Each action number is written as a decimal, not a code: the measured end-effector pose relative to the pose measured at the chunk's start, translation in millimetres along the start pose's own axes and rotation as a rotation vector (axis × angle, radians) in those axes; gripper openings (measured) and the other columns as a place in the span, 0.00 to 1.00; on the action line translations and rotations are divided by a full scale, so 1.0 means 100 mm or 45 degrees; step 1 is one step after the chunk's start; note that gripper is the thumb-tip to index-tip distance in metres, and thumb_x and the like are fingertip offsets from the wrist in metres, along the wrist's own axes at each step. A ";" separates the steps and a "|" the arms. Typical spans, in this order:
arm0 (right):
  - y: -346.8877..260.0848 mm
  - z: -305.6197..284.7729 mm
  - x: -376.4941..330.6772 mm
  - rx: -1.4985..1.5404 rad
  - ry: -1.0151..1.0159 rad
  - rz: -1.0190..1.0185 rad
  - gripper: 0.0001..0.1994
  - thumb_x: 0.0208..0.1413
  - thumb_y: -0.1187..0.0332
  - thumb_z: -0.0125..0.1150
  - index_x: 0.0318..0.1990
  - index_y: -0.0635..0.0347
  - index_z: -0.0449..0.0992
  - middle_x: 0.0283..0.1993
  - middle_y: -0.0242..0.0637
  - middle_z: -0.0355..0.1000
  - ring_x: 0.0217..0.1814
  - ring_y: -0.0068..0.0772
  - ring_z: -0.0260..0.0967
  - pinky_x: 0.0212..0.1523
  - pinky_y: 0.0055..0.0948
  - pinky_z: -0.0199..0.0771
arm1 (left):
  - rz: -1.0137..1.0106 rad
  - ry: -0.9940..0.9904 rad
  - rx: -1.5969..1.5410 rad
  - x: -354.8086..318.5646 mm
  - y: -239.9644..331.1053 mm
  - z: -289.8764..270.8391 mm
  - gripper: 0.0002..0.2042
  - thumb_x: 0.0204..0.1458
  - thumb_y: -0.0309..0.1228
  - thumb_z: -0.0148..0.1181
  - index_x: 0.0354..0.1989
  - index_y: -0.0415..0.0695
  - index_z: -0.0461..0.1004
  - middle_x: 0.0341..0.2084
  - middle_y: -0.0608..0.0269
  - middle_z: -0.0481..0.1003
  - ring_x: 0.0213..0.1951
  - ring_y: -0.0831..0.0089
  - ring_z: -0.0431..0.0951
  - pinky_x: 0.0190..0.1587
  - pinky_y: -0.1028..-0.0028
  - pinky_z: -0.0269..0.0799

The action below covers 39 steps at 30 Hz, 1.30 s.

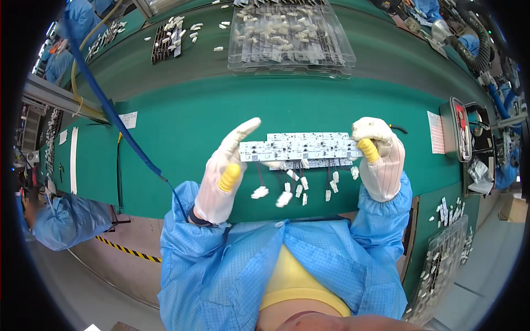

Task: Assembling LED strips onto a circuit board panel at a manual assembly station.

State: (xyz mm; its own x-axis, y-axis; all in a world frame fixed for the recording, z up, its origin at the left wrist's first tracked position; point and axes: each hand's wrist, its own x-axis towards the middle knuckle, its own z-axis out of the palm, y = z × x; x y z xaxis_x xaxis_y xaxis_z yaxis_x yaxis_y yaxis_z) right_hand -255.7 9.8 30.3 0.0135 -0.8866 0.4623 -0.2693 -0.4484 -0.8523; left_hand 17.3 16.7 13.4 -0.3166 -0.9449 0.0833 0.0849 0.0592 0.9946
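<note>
A stack of long white circuit boards [309, 148] is held level above the green bench, with dark wires and white connectors [284, 199] hanging from its near side. My right hand [382, 157], in a white glove with a yellow thumb cover, is closed on the stack's right end. At the left end is my left hand [222, 174], gloved the same way, its index finger stretched up and away and its thumb lifted off. White glove fingertips seem to show under the boards, so this hand appears to bear them from below; its other fingers are mostly hidden.
Clear plastic trays [290, 41] of wired boards stand at the back, beside a smaller board stack [167, 41]. A blue air hose [118, 118] with a cord crosses on the left. At the right are a metal box [457, 129] and another loaded tray [439, 270]. Co-workers sit around.
</note>
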 end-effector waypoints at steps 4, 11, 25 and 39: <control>0.00 -0.01 -0.09 0.124 -0.076 0.138 0.08 0.49 0.74 0.62 0.37 0.63 0.71 0.42 0.39 0.68 0.37 0.25 0.66 0.36 0.21 0.68 | 0.011 0.246 -0.220 -0.05 0.10 0.23 0.30 0.54 0.50 0.50 0.52 0.33 0.63 0.25 0.58 0.77 0.32 0.75 0.76 0.39 0.77 0.70; 0.01 -0.01 0.00 0.361 -0.095 0.288 0.20 0.43 0.67 0.69 0.44 0.64 0.70 0.48 0.42 0.64 0.36 0.27 0.68 0.28 0.20 0.71 | 0.091 0.264 -0.153 0.00 0.07 0.19 0.24 0.57 0.46 0.47 0.48 0.33 0.66 0.26 0.57 0.77 0.31 0.73 0.77 0.40 0.75 0.71; 0.34 -0.13 -0.02 -0.053 -0.312 0.189 0.19 0.47 0.55 0.63 0.35 0.63 0.72 0.39 0.36 0.70 0.38 0.27 0.66 0.37 0.24 0.67 | 0.074 0.011 -0.158 -0.08 -0.04 0.06 0.20 0.53 0.28 0.56 0.53 0.34 0.63 0.45 0.56 0.71 0.42 0.74 0.74 0.47 0.78 0.68; 0.19 0.11 0.25 -0.159 -0.596 0.033 0.19 0.44 0.61 0.63 0.40 0.65 0.70 0.33 0.38 0.70 0.32 0.28 0.66 0.35 0.26 0.67 | 0.422 0.234 0.568 -0.08 -0.21 -0.07 0.16 0.46 0.35 0.62 0.44 0.44 0.72 0.28 0.58 0.75 0.27 0.72 0.75 0.29 0.75 0.69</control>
State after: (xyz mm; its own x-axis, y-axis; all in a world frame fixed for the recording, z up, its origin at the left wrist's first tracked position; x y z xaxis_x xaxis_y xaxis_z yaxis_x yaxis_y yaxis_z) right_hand -249.5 -21.9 22.5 0.4293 -0.8657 0.2573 -0.3886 -0.4342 -0.8127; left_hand 25.0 20.8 -9.0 -0.1688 -0.8907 0.4222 -0.2667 0.4536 0.8504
